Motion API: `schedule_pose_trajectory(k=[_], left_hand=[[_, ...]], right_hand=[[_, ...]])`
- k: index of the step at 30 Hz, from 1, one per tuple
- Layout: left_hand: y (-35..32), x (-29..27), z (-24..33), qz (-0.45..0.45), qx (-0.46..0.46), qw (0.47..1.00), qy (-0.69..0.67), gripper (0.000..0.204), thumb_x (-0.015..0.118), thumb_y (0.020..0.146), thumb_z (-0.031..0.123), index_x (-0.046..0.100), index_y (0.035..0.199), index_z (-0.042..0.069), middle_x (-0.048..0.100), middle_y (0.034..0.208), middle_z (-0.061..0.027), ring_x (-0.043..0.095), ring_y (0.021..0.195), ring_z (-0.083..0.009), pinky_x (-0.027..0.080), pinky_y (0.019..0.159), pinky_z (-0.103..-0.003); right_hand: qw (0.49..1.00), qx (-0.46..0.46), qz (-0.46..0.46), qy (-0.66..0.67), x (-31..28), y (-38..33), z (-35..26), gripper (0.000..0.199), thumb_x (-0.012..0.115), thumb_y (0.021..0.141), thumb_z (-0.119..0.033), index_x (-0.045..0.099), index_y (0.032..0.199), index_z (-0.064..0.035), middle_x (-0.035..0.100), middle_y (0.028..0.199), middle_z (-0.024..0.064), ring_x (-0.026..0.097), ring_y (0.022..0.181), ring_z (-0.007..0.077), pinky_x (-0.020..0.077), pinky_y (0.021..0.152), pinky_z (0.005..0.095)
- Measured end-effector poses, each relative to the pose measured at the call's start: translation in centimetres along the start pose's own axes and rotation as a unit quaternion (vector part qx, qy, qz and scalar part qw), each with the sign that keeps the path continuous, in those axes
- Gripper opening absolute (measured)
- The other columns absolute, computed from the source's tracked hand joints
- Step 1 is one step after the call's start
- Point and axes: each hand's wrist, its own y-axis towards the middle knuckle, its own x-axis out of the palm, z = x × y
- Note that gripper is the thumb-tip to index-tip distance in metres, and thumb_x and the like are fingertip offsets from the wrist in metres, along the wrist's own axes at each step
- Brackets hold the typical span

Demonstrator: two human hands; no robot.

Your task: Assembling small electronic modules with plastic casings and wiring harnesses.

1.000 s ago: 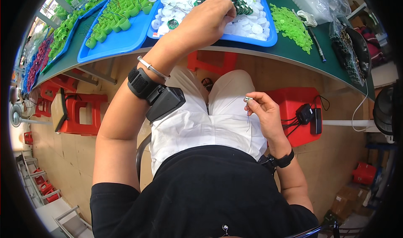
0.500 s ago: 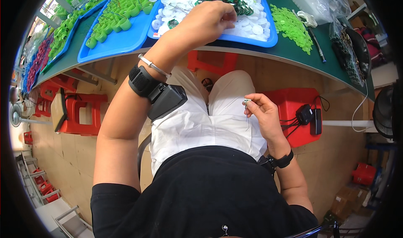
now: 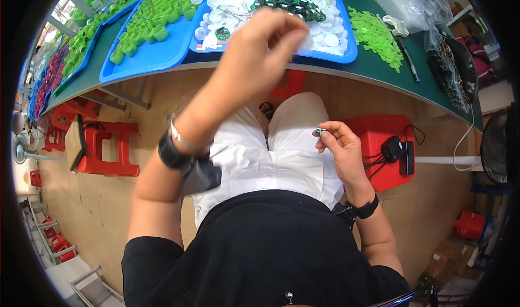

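My left hand is in front of the near edge of the blue tray, smeared by motion. Its thumb and forefinger are pinched, with what looks like a white plastic disc at the tips. Inside that tray lie many loose white plastic discs and a heap of small green circuit boards with thin wires. One separate circuit board lies on the discs at the tray's left. Over my right thigh, my right hand pinches another small circuit board between thumb and fingers.
To the left, a second blue tray holds green ring-shaped parts. Green discs and a pen lie on the dark green table. Red stools stand below; a black box with cables sits on one at right.
My left hand has drawn back from the tray toward me, its fingers pinched. The right hand has stayed nearly still, turning the circuit board slightly.
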Motion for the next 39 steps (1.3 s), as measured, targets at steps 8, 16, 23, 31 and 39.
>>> schedule_pose_trajectory(k=[8, 16, 23, 31, 39], left_hand=[[-11.2, 4.6, 0.1, -0.072, -0.297, 0.886, -0.349, 0.014, 0.057, 0.097, 0.013, 0.056, 0.103, 0.001, 0.06, 0.091, -0.0046, 0.061, 0.08, -0.0108, 0.05, 0.07, -0.025], [-12.9, 5.9, 0.2, -0.079, -0.378, 0.818, -0.426, 0.024, 0.059, 0.095, 0.013, 0.061, 0.112, -0.004, 0.065, 0.095, -0.009, 0.065, 0.089, -0.0157, 0.054, 0.081, -0.029], [-14.6, 7.0, -0.8, -0.039, -0.404, 0.788, -0.462, 0.029, 0.058, 0.096, 0.015, 0.061, 0.117, -0.005, 0.067, 0.103, -0.01, 0.065, 0.092, -0.0145, 0.053, 0.085, -0.028], [-15.2, 7.3, -1.2, -0.044, -0.384, 0.819, -0.425, 0.027, 0.058, 0.092, 0.006, 0.058, 0.118, -0.003, 0.064, 0.101, -0.0083, 0.065, 0.093, -0.0143, 0.052, 0.084, -0.027], [-15.5, 7.9, -1.2, 0.015, -0.432, 0.776, -0.46, 0.023, 0.062, 0.089, 0.001, 0.055, 0.11, -0.005, 0.063, 0.101, -0.0118, 0.065, 0.093, -0.0161, 0.053, 0.086, -0.029]], right_hand=[[0.997, -0.053, -0.012, 0.045, 0.8, -0.7, -0.6, 0.014, 0.057, 0.094, -0.004, 0.058, 0.107, 0.0022, 0.066, 0.093, 0.0079, 0.063, 0.082, 0.012, 0.0516, 0.074, 0.0253], [0.998, -0.055, -0.029, 0.006, 1.2, -0.9, 0.0, 0.014, 0.059, 0.094, -0.004, 0.061, 0.106, 0.0019, 0.064, 0.094, 0.0062, 0.061, 0.082, 0.0107, 0.051, 0.074, 0.0249], [0.995, -0.073, -0.018, -0.065, 1.1, -0.8, 0.7, 0.013, 0.06, 0.092, -0.004, 0.064, 0.104, 0.0015, 0.06, 0.093, 0.0044, 0.058, 0.079, 0.009, 0.0495, 0.072, 0.0238], [0.998, -0.05, -0.012, -0.043, 1.5, -1.0, 1.1, 0.013, 0.06, 0.092, -0.004, 0.064, 0.103, 0.0017, 0.061, 0.094, 0.0044, 0.059, 0.081, 0.009, 0.0504, 0.072, 0.0238], [0.998, -0.049, 0.007, -0.029, 1.8, -1.1, 1.2, 0.014, 0.06, 0.093, -0.004, 0.062, 0.104, 0.0039, 0.065, 0.091, 0.0058, 0.062, 0.079, 0.0098, 0.0519, 0.071, 0.0234]])
